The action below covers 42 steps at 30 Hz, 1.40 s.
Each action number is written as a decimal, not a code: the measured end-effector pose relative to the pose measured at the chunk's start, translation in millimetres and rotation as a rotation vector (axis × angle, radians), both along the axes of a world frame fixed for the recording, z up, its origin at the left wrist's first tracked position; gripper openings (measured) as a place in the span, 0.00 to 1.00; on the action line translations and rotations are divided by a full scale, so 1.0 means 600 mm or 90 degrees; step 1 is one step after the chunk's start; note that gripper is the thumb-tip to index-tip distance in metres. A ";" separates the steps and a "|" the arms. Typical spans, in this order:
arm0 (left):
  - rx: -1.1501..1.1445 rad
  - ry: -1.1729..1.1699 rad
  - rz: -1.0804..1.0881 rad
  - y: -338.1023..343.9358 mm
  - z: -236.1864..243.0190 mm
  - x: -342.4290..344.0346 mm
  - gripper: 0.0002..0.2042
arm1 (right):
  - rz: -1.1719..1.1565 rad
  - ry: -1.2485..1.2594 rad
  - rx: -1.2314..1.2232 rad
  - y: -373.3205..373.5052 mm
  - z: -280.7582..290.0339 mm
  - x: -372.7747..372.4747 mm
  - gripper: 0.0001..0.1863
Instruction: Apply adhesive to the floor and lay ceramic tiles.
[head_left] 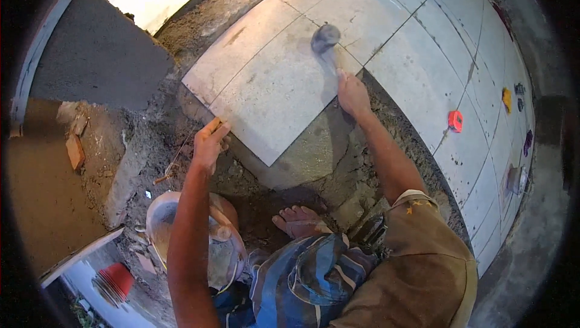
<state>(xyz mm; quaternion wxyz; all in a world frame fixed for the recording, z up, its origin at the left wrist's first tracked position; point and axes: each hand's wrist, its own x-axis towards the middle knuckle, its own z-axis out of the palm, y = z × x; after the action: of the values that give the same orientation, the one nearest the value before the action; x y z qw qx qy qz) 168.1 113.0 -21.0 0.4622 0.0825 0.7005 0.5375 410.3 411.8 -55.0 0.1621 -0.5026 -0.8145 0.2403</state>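
Note:
A mallet [327, 37] with a dark, motion-smeared head is gripped by its handle in my right hand [353, 93], over the pale tile [272, 101]. My left hand [210, 144] is closed at the left edge of this tile, fingertips pinched together; what they hold, if anything, I cannot make out. A thin string runs down near that hand to a small peg [161, 179] on the dirt. Wet grey mortar [302, 153] shows along the tile's near edges. My bare foot [300, 221] rests on the soil below.
Laid tiles [411, 68] extend to the right, bearing a red tape measure [455, 121] and a yellow item [506, 99]. A mortar-stained bucket [162, 222] stands beside my left forearm. Left are a grey plastered slab [103, 50], a brick piece [75, 151] and a red bucket [116, 281].

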 end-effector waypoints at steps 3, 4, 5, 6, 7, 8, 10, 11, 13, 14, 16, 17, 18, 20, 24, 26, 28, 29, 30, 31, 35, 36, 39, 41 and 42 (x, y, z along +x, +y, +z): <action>0.021 -0.001 0.012 0.003 -0.001 -0.014 0.08 | 0.039 0.014 -0.003 0.013 0.002 -0.011 0.29; 0.023 -0.006 -0.003 -0.003 -0.006 -0.006 0.08 | 0.028 -0.046 -0.016 0.011 -0.004 0.001 0.28; 0.023 -0.005 0.002 -0.002 -0.003 -0.003 0.08 | 0.020 -0.098 -0.025 0.017 -0.010 0.004 0.28; 0.010 -0.008 0.008 0.000 0.000 0.003 0.08 | 0.025 -0.096 -0.024 0.021 -0.012 0.021 0.28; -0.002 -0.004 0.021 0.002 0.008 0.001 0.08 | 0.087 -0.006 -0.016 0.026 -0.012 0.038 0.27; 0.001 0.003 0.030 0.006 0.009 0.000 0.08 | 0.147 0.081 -0.008 0.028 -0.009 0.046 0.26; 0.026 -0.004 -0.021 0.008 0.001 -0.001 0.08 | 0.112 0.037 -0.001 0.023 -0.005 0.045 0.25; 0.024 -0.016 -0.012 0.003 -0.002 -0.003 0.09 | 0.068 -0.014 0.003 0.013 -0.001 0.044 0.24; 0.014 -0.011 -0.003 -0.001 -0.007 -0.007 0.09 | 0.042 -0.013 -0.024 -0.008 0.025 0.034 0.24; 0.001 -0.009 0.006 -0.006 -0.006 -0.003 0.09 | 0.015 -0.016 -0.054 -0.018 0.038 0.030 0.24; 0.014 -0.011 0.004 -0.009 -0.006 -0.008 0.09 | 0.053 -0.057 -0.041 -0.024 0.026 0.024 0.24; 0.028 -0.011 -0.005 -0.012 -0.007 -0.014 0.09 | 0.084 -0.094 -0.025 -0.027 0.021 0.019 0.24; 0.024 -0.012 0.010 -0.013 -0.010 -0.011 0.09 | 0.099 -0.095 -0.028 -0.036 0.020 0.023 0.24; 0.014 0.006 0.015 -0.008 -0.018 -0.004 0.08 | 0.122 0.130 0.023 -0.045 0.024 0.022 0.25; 0.049 0.043 -0.001 -0.006 -0.030 -0.016 0.16 | 0.168 -0.071 0.013 -0.043 0.033 -0.007 0.23; -0.021 0.027 -0.028 -0.019 -0.024 -0.015 0.16 | 0.140 0.007 -0.064 -0.062 0.055 -0.027 0.22; 0.027 0.014 -0.055 -0.014 -0.032 -0.020 0.18 | 0.167 -0.047 -0.034 -0.044 0.040 -0.041 0.23; 0.029 0.018 -0.007 -0.009 -0.024 -0.010 0.14 | 0.186 -0.093 -0.007 -0.038 0.032 -0.054 0.23; 0.032 0.022 0.039 -0.004 -0.014 -0.005 0.11 | 0.190 -0.091 -0.005 -0.036 0.027 -0.062 0.23; 0.028 0.022 0.047 -0.009 -0.017 -0.006 0.11 | 0.205 -0.067 0.009 -0.041 0.026 -0.068 0.24; 0.015 0.031 0.003 -0.008 -0.018 -0.010 0.14 | 0.213 -0.044 0.002 -0.042 0.033 -0.109 0.24; 0.013 0.007 -0.004 0.000 -0.016 -0.010 0.17 | 0.207 -0.044 0.006 -0.027 0.020 -0.120 0.24; 0.026 0.023 -0.029 -0.015 -0.041 -0.024 0.16 | 0.334 -0.035 0.089 -0.017 0.001 -0.152 0.26; 0.016 0.027 -0.025 -0.015 -0.033 -0.019 0.14 | 0.202 -0.123 0.001 -0.046 0.033 -0.189 0.27; 0.010 0.033 -0.019 -0.008 -0.026 -0.015 0.13 | 0.195 -0.126 0.005 -0.036 0.030 -0.196 0.27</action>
<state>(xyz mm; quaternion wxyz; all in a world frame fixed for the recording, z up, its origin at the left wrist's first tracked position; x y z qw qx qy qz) 159.2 108.4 -36.3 0.4515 0.1104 0.7066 0.5335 292.9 390.3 -36.9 0.0443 -0.3930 -0.8945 0.2085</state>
